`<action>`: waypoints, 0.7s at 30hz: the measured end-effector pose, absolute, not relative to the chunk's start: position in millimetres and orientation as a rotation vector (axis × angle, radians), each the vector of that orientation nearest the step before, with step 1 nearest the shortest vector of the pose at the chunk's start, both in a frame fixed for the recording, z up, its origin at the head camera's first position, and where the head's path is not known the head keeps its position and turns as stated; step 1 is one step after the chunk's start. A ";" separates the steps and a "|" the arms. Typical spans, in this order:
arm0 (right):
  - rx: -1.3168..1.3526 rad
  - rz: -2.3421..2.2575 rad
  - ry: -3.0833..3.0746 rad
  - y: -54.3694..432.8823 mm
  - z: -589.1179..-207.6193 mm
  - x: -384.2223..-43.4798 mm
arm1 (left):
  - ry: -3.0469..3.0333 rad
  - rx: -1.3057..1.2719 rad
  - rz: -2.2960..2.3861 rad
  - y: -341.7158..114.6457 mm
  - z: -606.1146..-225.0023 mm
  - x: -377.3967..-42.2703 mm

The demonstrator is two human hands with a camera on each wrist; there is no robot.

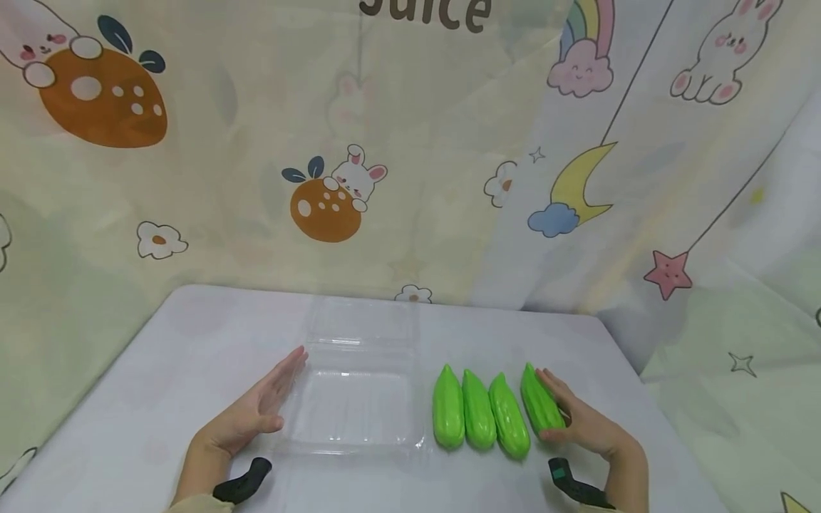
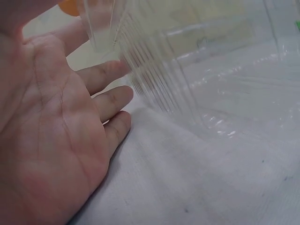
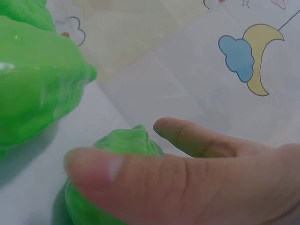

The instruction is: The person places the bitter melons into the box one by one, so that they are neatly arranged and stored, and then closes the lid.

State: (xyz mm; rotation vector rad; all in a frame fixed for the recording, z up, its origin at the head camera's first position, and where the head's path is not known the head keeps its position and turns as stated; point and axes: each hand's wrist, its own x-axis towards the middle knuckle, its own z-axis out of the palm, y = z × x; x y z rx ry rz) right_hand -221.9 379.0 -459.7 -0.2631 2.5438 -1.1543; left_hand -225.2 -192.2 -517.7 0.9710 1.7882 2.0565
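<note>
A clear plastic clamshell box (image 1: 359, 417) lies on the table with its lid folded back. At its left side stands my left hand (image 1: 253, 410), fingers nearly straight; in the left wrist view the fingertips are at the box's ribbed wall (image 2: 150, 70). To the right of the box, several glossy green ridged gourds lie in a row. My right hand (image 1: 586, 420) is around the rightmost gourd (image 1: 537, 399), which lies slightly apart. Its thumb crosses that gourd (image 3: 124, 140) in the right wrist view, and the index finger extends straight beyond. The other right fingers are mostly hidden.
The white table (image 1: 192, 342) has rounded back corners. Behind it hangs a cloth backdrop (image 1: 417, 214) printed with rabbits, oranges, a moon and a star. A black strap (image 1: 246, 481) is on the left wrist, another strap (image 1: 574, 484) on the right.
</note>
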 end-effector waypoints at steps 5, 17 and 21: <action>-0.236 -1.142 2.537 379.3 -458.9 -220.5 | 1.794 0.974 2.070 -191.8 -521.2 -224.7; -0.212 -1.096 2.528 380.3 -458.0 -217.4 | 1.794 0.901 2.069 -191.0 -518.9 -222.9; -0.216 -1.104 2.527 379.3 -458.1 -219.7 | 1.784 0.888 2.078 -192.2 -517.8 -223.3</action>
